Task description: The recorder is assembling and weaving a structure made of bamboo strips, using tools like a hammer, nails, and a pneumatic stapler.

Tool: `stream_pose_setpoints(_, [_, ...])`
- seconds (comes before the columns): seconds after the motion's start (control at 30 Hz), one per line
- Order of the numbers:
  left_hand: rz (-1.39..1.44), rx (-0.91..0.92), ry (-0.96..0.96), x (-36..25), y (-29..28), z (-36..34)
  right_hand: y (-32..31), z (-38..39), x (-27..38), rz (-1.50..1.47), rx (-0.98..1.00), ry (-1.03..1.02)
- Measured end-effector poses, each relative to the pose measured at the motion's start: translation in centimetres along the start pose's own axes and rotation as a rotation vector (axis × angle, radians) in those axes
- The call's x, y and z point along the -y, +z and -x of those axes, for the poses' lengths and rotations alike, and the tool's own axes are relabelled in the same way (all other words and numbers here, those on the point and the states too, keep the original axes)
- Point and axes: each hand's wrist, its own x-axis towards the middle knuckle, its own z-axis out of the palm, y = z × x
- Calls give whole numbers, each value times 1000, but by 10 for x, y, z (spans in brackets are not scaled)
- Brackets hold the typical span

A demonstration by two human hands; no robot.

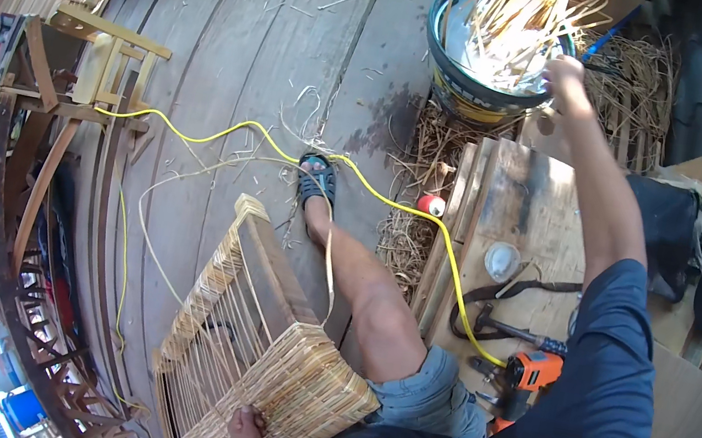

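Note:
My right arm reaches far out to a dark bucket (pixel 473 100) filled with long pale straw-like strips (pixel 517 33). At the bucket's right rim my right hand (pixel 566 77) has its fingers curled; what they hold is too bright and small to make out. A woven frame (pixel 309 384) leans against my lap, wrapped in tan strips along its edges, with parallel strands stretched across its opening. My left hand (pixel 246 432) is closed on its near woven edge. One long loose strip (pixel 157 187) loops from the frame over the plank floor.
A yellow hose (pixel 391 202) crosses the floor past my sandalled foot (pixel 317 178) to an orange power tool (pixel 534 370). A hammer (pixel 504 328), round lid (pixel 501 261) and red-and-white can (pixel 431 205) lie nearby. Wooden chair frames (pixel 106 71) stand left; dry straw (pixel 628 89) lies behind the bucket.

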Motion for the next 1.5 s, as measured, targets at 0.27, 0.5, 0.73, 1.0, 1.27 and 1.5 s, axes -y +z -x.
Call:
stream_pose_setpoints(0.27, [31,-9,-23,-17,7,-5,0,-48,22,136,81,114])
stream_pose_setpoints(0.5, [14,-48,-65,-24,16,-8,-5,-109,0,404,81,4])
stream_pose_setpoints(0.73, [45,-55,-69,-23,18,-9,-8,-136,-30,1108,-55,-603])
stream_pose_setpoints(1.0, [2,-69,-45,-24,19,-9,1,-70,-2,1001,-150,-635])
stream_pose_setpoints(1.27, [67,-55,-34,-15,18,-11,-30,-64,56,1258,-287,-1421])
stream_pose_setpoints(1.5, [111,-2,16,-2,17,-15,-74,-83,86,1512,64,-1395])
